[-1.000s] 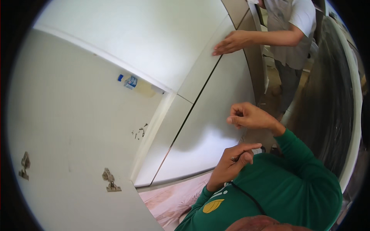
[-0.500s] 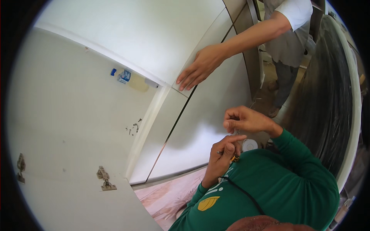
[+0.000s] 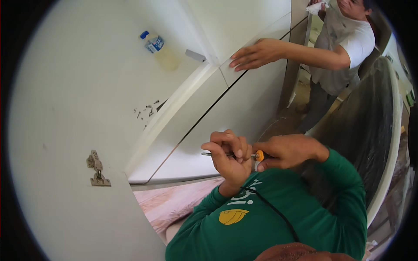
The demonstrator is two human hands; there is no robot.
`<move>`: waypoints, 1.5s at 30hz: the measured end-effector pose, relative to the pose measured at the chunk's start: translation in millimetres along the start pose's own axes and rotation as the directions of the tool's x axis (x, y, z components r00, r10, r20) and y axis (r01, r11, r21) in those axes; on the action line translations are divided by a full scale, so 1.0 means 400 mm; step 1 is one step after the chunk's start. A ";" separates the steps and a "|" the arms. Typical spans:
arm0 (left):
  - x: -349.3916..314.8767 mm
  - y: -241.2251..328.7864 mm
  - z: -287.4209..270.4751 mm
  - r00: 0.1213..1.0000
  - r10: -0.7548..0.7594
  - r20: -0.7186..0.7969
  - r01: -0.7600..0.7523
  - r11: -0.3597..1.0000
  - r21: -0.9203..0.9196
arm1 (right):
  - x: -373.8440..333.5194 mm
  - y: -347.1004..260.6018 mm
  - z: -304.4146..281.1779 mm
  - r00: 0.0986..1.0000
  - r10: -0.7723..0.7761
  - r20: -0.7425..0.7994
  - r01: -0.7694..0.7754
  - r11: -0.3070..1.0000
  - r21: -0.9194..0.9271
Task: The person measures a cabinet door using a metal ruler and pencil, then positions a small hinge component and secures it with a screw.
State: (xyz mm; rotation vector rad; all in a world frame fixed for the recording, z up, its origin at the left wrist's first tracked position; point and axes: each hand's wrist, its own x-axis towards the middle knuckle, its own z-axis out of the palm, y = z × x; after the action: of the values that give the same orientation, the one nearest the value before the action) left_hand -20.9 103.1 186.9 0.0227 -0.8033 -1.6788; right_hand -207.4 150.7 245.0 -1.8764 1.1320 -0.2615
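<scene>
A screwdriver with a dark handle and an orange collar (image 3: 260,155) lies roughly level in front of my chest. My right hand (image 3: 289,151) is closed round its handle. The fingers of my left hand (image 3: 231,155) curl about the metal shaft, whose tip pokes out past the thumb. Both hands are above the white cabinet panel (image 3: 257,111), close to my green shirt. Left of them, several loose screws (image 3: 150,108) lie on a white board beside a raised white edge. A metal cabinet hinge (image 3: 99,169) is fixed to that board nearer me.
A co-worker's hand (image 3: 260,53) rests flat on the panel seam at the far side. A clear bottle with a blue cap (image 3: 154,43) and a small grey block (image 3: 195,55) lie on the board. A plastic-wrapped round-edged piece (image 3: 352,130) stands at the right.
My right hand has come down onto the screwdriver's handle. My left hand has risen and moved left, with the shaft now level. The whole view has shifted; the co-worker's hand stays on the panel.
</scene>
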 end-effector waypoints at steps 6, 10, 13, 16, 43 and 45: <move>0.124 0.045 0.002 0.841 0.473 0.262 -0.539 0.768 0.344 | -0.143 -0.158 -0.158 0.973 0.210 -0.098 -0.232 0.907 -0.352; 0.226 0.174 -0.035 0.685 0.520 0.511 -0.563 -0.067 0.824 | -0.295 -0.200 -0.132 0.837 0.391 -0.382 -0.545 0.650 -0.529; 0.306 0.186 -0.030 0.682 0.433 0.589 -0.416 -0.434 0.799 | -0.373 -0.165 -0.065 0.689 0.532 -0.492 -0.723 0.464 -0.511; 0.354 0.161 0.000 0.786 0.359 0.504 -0.263 -0.544 0.797 | -0.399 -0.099 0.000 0.648 0.482 -0.590 -0.750 0.537 -0.385; 0.119 0.304 -0.266 0.464 0.587 0.664 -0.517 -0.429 0.741 | -0.037 -0.011 -0.198 0.319 -0.143 -0.937 -0.330 0.910 -0.251; 0.115 0.304 -0.267 0.475 0.575 0.667 -0.519 -0.429 0.739 | 0.061 -0.017 -0.232 0.277 -0.243 -0.930 -0.224 0.924 -0.309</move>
State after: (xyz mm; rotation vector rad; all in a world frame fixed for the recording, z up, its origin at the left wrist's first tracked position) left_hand 115.9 5.1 186.2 0.5471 -1.4847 0.3416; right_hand -243.1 78.2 297.1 -2.0298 2.1173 -1.4918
